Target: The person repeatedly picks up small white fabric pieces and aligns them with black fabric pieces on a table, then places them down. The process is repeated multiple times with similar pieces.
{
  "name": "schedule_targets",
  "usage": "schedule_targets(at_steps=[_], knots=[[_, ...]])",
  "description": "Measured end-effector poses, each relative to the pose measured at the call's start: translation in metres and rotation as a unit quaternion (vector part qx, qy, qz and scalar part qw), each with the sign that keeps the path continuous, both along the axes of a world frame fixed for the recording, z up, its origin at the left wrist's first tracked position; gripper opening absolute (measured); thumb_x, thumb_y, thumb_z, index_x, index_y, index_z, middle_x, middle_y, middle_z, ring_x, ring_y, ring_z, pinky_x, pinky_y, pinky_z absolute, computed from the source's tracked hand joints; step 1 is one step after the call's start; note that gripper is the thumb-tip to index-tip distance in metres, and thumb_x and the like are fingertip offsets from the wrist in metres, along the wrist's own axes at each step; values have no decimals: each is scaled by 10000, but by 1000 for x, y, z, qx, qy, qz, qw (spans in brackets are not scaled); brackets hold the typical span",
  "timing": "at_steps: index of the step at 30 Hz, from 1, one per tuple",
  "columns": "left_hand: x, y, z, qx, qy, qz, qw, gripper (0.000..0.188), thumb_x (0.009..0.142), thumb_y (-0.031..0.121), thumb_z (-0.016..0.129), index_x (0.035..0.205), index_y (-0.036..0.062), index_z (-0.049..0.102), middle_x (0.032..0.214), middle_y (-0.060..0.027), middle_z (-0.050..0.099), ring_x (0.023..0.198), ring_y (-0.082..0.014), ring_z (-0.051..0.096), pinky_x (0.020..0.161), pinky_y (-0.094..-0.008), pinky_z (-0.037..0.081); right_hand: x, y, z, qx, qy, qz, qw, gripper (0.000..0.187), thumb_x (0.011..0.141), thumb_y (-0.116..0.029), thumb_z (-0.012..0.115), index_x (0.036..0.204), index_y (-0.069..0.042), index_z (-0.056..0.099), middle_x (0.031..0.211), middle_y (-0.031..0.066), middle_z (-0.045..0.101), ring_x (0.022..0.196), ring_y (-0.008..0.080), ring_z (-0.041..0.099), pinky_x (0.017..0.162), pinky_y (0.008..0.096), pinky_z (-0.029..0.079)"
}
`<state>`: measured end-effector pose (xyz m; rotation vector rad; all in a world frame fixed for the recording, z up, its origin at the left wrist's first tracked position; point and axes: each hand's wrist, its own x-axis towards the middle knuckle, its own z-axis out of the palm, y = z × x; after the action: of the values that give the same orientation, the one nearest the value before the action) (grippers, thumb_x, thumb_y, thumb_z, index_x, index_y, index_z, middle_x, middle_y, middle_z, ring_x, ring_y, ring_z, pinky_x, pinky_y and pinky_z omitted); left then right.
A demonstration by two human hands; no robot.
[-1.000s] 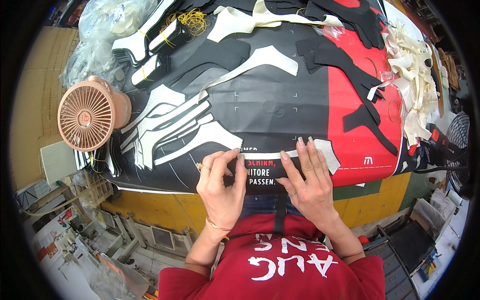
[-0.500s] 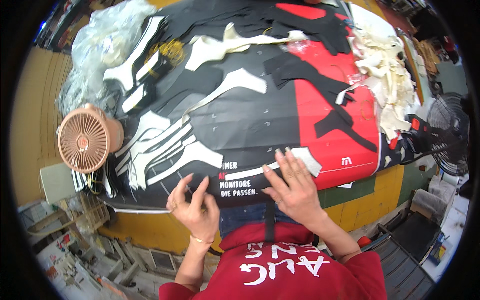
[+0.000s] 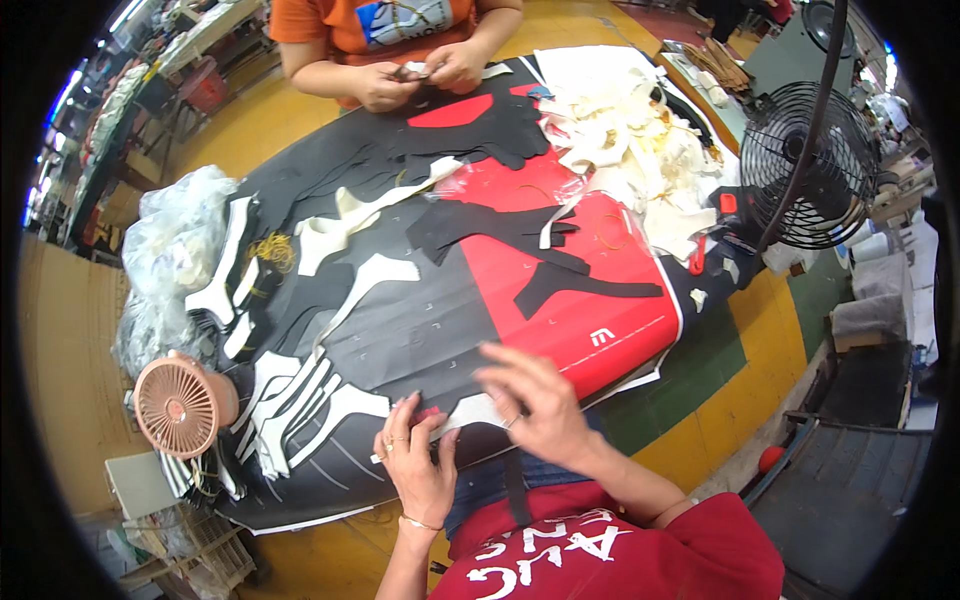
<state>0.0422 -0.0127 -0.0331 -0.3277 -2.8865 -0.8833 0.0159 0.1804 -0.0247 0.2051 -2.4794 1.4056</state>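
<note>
At the table's near edge lies a white cut fabric piece (image 3: 472, 412), with a broad part and a narrow strip running left. My left hand (image 3: 415, 465) rests on the strip, fingers bent and apart, their tips on the table. Over the piece's right end is my right hand (image 3: 545, 405), fingers outstretched and spread, its thumb beside the fabric; whether it touches is unclear. Left of my hands, several similar white pieces (image 3: 335, 405) lie fanned out in overlapping rows. Farther off, a longer white piece (image 3: 375, 272) lies on the black-and-red mat (image 3: 420, 325).
A pink fan (image 3: 180, 405) and plastic bags (image 3: 180, 230) stand at the left. Black cut pieces (image 3: 500, 230) lie mid-table; a cream scrap heap (image 3: 640, 150) and a black fan (image 3: 810, 165) are at the right. Across the table, a person's hands (image 3: 420, 78) handle something small.
The view has shifted, bringing the person across the table into sight. My left hand has come down onto the white strip, while my right hand has lifted from lying flat on the piece.
</note>
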Motion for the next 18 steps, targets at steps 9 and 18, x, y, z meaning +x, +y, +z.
schedule_targets(at_steps=[9,18], knots=[[2,-62,13,-8,92,41,995,211,783,41,785,933,97,647,881,-34,680,820,-229,630,848,-369,375,-65,17,20,72,40,20,996,162,905,-148,670,1039,-59,690,992,104,680,954,311,639,831,443,473],[-11,-88,31,-92,143,141,975,291,843,151,759,1112,75,678,1224,-113,636,1159,-289,573,1052,-446,341,-181,-124,-1,219,40,86,971,355,820,-340,775,1045,-83,678,982,131,664,971,315,640,868,449,432]])
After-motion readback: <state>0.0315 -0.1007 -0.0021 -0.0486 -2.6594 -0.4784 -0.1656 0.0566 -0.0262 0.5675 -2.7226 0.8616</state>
